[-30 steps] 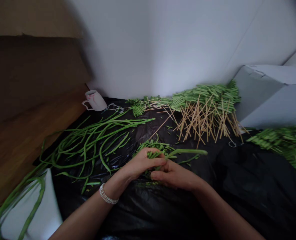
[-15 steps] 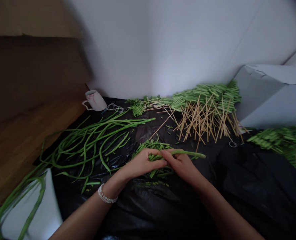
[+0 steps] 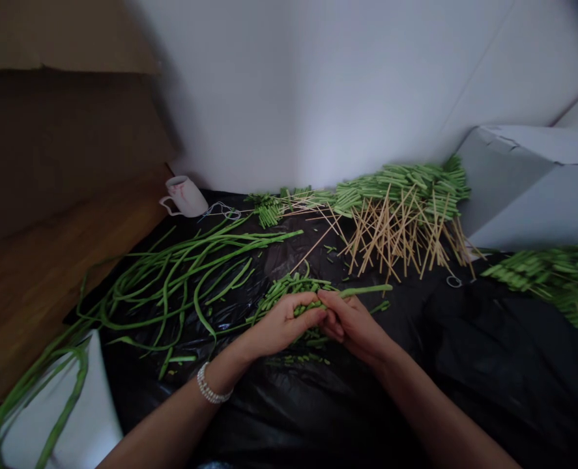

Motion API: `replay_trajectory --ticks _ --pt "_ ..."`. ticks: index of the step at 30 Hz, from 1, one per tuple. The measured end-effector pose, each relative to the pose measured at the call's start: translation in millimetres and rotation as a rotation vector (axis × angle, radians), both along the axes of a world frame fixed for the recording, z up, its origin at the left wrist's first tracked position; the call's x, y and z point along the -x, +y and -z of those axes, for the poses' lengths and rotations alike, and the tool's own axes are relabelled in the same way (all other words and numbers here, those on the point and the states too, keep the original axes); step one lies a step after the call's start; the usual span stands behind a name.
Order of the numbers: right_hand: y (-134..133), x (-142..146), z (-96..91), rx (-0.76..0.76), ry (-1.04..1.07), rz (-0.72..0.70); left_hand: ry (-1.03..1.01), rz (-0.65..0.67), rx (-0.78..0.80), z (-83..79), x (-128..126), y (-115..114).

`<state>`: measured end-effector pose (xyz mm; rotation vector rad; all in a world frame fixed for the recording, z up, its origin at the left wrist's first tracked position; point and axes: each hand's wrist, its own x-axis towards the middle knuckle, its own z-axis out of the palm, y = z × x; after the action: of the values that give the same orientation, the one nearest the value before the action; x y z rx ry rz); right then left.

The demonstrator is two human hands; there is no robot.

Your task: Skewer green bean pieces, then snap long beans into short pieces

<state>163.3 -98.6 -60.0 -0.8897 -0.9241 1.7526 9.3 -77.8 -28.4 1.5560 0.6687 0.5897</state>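
My left hand [image 3: 289,324], with a beaded bracelet on its wrist, is closed around green bean pieces, part of which show between thumb and fingers. My right hand [image 3: 356,324] grips a long green bean [image 3: 374,288], whose free end sticks out to the right. Both hands meet at the fingertips, where the bean's other end is hidden. Beneath and behind them lies a pile of short-cut bean pieces [image 3: 289,286]. Uncut long beans [image 3: 171,286] spread in loops to the left.
Bean pieces threaded on wooden skewers [image 3: 401,185] are heaped against the wall, with more skewered beans [image 3: 557,280] at the right. A white mug [image 3: 186,197] stands back left on black plastic sheeting [image 3: 279,417]. Boxes [image 3: 528,189] flank the area.
The bean in my right hand has shifted slightly left and its free end has risen. My right fingers have curled in closer against my left hand.
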Motion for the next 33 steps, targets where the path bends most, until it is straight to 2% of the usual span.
replay_trajectory --ticks 3,10,18,21,24,28,30,33 --pt "0 2 1.0 0.050 0.108 -0.002 -0.013 -0.030 0.035 2.5 -1 -2" --pt "-1 4 2.6 0.060 0.161 0.014 -0.009 -0.081 0.029 8.2 0 -2" --pt "-2 8 -1.1 0.052 0.210 0.015 -0.158 -0.212 0.226 20.8 -4 1" --pt "-4 6 -3.4 0.035 0.228 -0.073 -0.196 -0.171 0.309 18.1 -2 1" --pt "-5 1 -8.3 -0.003 0.276 -0.151 -0.354 -0.075 0.446 13.2 2 1" --pt "-5 -5 -12.8 -0.048 0.265 -0.125 -0.492 0.010 0.559 9.6 5 2" --pt "-6 -5 -11.3 -0.074 0.189 -0.152 -0.475 -0.046 0.570 10.5 5 5" --pt "-9 -3 -6.4 -0.086 0.048 -0.277 -0.415 -0.183 0.551 12.9 5 11"
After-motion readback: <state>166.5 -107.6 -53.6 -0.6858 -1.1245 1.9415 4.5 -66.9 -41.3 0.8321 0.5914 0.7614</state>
